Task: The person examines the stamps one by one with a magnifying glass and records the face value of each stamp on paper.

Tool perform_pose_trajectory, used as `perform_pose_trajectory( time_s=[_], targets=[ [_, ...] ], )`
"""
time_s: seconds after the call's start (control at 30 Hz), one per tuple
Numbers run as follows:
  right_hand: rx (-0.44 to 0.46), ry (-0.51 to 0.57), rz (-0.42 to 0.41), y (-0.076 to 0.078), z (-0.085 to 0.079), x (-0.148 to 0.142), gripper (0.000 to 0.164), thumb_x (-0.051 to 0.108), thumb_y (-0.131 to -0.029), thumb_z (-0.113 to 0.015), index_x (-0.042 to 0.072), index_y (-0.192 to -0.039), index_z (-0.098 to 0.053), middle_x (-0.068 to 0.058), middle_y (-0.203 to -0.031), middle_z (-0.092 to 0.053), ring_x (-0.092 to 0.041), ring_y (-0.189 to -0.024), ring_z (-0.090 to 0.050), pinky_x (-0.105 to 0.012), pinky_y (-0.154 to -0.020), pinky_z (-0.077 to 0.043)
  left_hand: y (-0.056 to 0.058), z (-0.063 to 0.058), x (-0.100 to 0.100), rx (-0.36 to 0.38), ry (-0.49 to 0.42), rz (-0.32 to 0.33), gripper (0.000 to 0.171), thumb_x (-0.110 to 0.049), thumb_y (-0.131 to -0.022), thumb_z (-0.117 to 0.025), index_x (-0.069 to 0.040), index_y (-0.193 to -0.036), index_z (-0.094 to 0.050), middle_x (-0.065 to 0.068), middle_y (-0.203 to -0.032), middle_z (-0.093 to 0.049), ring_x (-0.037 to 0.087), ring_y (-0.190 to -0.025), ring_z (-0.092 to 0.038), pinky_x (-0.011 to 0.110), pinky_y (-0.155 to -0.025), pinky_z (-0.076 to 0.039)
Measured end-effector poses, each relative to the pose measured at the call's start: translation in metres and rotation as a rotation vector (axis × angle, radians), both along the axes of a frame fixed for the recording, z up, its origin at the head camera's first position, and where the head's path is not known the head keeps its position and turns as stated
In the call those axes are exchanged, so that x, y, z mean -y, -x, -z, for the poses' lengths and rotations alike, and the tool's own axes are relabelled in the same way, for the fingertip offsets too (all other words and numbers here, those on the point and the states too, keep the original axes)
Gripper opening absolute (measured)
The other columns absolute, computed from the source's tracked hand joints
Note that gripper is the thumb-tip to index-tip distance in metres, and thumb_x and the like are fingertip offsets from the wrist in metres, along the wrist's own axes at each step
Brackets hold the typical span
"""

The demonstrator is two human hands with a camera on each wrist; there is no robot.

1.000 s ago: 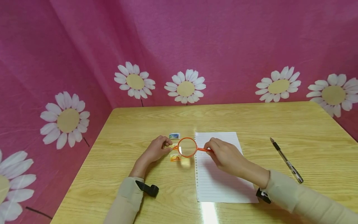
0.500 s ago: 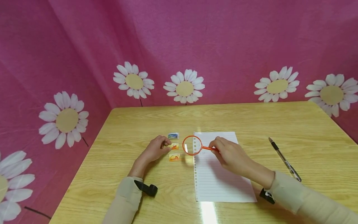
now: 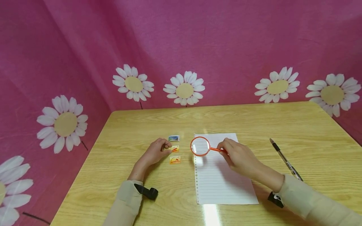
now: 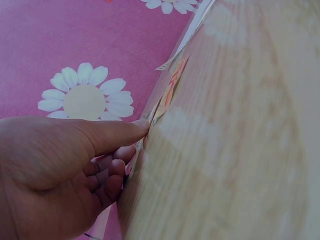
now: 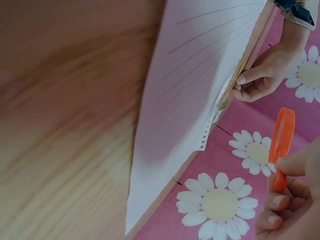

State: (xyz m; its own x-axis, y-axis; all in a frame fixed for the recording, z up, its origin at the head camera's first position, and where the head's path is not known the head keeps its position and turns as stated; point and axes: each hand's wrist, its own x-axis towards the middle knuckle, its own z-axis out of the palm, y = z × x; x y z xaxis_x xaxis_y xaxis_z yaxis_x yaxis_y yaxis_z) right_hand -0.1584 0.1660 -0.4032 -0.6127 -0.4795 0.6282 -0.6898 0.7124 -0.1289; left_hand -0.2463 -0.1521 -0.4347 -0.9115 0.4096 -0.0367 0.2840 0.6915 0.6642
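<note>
The paper [image 3: 226,188] lies flat on the worktop [image 3: 167,197], its punched edge facing the cards, within easy reach of the right side. The pen [image 3: 286,159] rests to its right, tip pointing away, probably laid there to leave the sheet free. The near card [image 3: 175,160] lies flat left of the paper, just short of the left fingers.

Over the sheet, the right hand [image 3: 240,158] pinches the end of the magnifier [image 3: 200,146] by its handle, a grip that leaves the lens uncovered. The lens hangs raised above the paper's upper left corner, tilted, to the right of the cards.

The left hand [image 3: 154,152] has thumb and fingers at the left edge of the middle card [image 3: 175,149], seemingly pinching it; that likely steadies it while its picture stays visible. Beyond it, the far card [image 3: 173,138] completes a spaced column. A flowered curtain [image 3: 226,47] hangs behind.
</note>
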Motion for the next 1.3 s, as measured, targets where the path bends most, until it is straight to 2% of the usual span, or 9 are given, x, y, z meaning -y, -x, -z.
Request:
perform_pose_trajectory(
  time_s=[0.27,0.7,1.07,1.3],
  targets=[
    [0.032,0.002,0.029,-0.002,0.001,-0.012,0.028,-0.003,-0.076,-0.074,0.008,-0.096,-0.058,0.004,-0.08,-0.054,-0.005,-0.067,-0.049,-0.024,-0.058,-0.045,0.002,0.003,0.0,0.003,0.005,-0.01,0.012,-0.011,-0.093,-0.066,-0.005,-0.103,-0.062,0.007,-0.094,-0.052,0.015,-0.08,-0.041,0.028,-0.073,-0.034],
    [0.02,-0.016,0.075,-0.007,0.005,-0.034,0.03,-0.003,-0.074,-0.075,0.008,-0.095,-0.057,0.004,-0.079,-0.053,-0.005,-0.066,-0.048,-0.023,-0.057,-0.044,0.0,0.003,-0.001,-0.01,-0.009,-0.009,0.013,-0.011,-0.093,-0.066,-0.005,-0.103,-0.062,0.007,-0.094,-0.053,0.015,-0.08,-0.043,0.026,-0.073,-0.036],
    [0.011,-0.003,0.101,-0.013,0.008,-0.052,0.034,-0.008,-0.071,-0.073,0.007,-0.096,-0.057,0.003,-0.084,-0.058,-0.007,-0.07,-0.055,-0.027,-0.059,-0.048,-0.001,0.004,-0.001,-0.005,-0.005,-0.018,0.012,-0.009,-0.092,-0.067,-0.005,-0.102,-0.063,0.006,-0.092,-0.052,0.015,-0.078,-0.041,0.026,-0.07,-0.034],
    [0.006,-0.013,0.122,-0.016,0.009,-0.064,0.034,-0.008,-0.071,-0.073,0.006,-0.098,-0.057,0.002,-0.083,-0.058,-0.006,-0.069,-0.052,-0.025,-0.058,-0.045,-0.002,0.002,-0.001,-0.014,0.001,-0.012,0.013,-0.008,-0.091,-0.067,-0.005,-0.102,-0.062,0.007,-0.093,-0.053,0.015,-0.078,-0.041,0.026,-0.071,-0.035]
  ],
)
